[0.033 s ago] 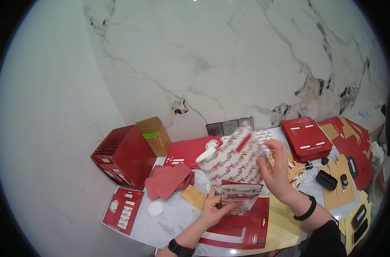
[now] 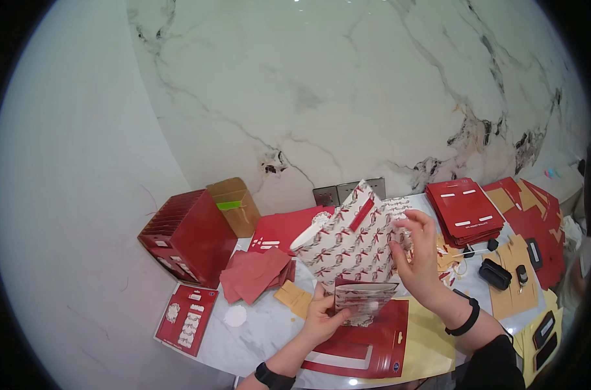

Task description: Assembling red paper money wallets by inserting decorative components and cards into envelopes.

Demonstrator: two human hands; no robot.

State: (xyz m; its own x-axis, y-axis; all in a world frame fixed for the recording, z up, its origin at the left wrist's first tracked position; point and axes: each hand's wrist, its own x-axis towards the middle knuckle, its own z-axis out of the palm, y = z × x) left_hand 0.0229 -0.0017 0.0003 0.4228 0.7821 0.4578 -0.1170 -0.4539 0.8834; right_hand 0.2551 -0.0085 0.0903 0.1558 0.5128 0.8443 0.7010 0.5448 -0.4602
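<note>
In the head view, a folded packet point(image 2: 367, 300) with a wreath-like red and grey print is held by the left hand point(image 2: 322, 318), whose thumb is laid across its front while the fingers are closed around its left edge. The packet is held above a red folder point(image 2: 393, 344) lying on the counter point(image 2: 259, 338). Behind the packet, a larger patterned sheet point(image 2: 337, 250) with a red strip point(image 2: 362, 214) is raised at a tilt; its lower edge is hidden. The right hand point(image 2: 419, 260) is half open, with the fingers curved and the thumb set at the sheet's right edge; whether the sheet is pinched there cannot be told. A black band is worn on each wrist.

To the left of the hands, tan cards point(image 2: 293, 299), a white disc point(image 2: 235, 316) and overlapping pink-red envelopes point(image 2: 253, 276) are spread out. Beyond them, a red box point(image 2: 207, 237) is placed beside a cardboard box point(image 2: 240, 221) marked by a green strip. A printed red sleeve point(image 2: 194, 312) is laid at the counter's left end.

To the right, red folders point(image 2: 464, 211) are stacked, and a black case point(image 2: 495, 273) is seen near a key fob point(image 2: 522, 273). A yellow sheet point(image 2: 432, 328) is partly covered by the red folder.
</note>
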